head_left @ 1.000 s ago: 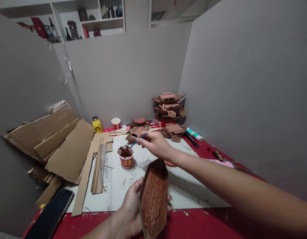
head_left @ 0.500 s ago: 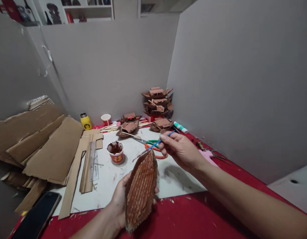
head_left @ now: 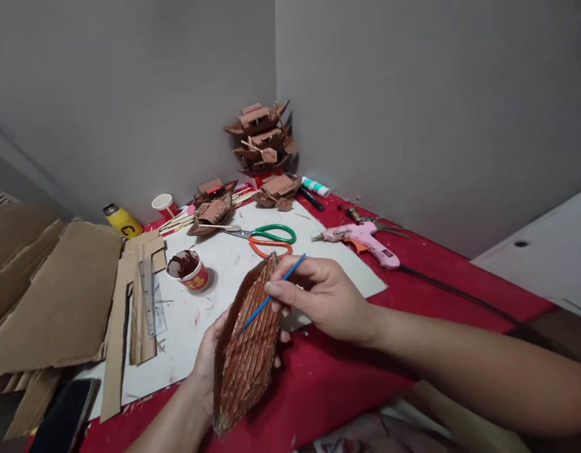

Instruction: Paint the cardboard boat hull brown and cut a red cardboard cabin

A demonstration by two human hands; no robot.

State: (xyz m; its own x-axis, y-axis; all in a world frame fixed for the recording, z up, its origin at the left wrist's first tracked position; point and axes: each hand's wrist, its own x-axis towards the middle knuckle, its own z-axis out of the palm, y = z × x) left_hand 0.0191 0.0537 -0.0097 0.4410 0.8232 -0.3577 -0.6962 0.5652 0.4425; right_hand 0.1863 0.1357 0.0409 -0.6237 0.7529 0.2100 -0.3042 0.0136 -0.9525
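Note:
My left hand [head_left: 208,352] is wrapped round a brown cardboard boat hull [head_left: 248,362], held tilted with its ridged inside facing me. Between thumb and fingers, my right hand [head_left: 314,296] pinches a thin blue paintbrush [head_left: 260,308]. The brush's lower end reaches the inside of the hull near its left wall; the tip is hard to make out. Left of the hull stands a paper cup [head_left: 196,277] with dark brown paint smeared round its inner wall. Scissors [head_left: 271,239] with green and orange handles lie beyond the hull's far tip.
Finished-looking brown model boats [head_left: 262,135] are stacked at the back corner, with more boats [head_left: 215,211] before them. A pink glue gun [head_left: 361,239] lies right. Cardboard sheets [head_left: 59,302], a ruler [head_left: 146,296], a phone [head_left: 64,415] and a yellow bottle [head_left: 123,220] are left.
The view has swung right and down, showing the whole glue gun. My right hand has brought the brush from above the hull's far tip down into the hull, which my left hand still holds.

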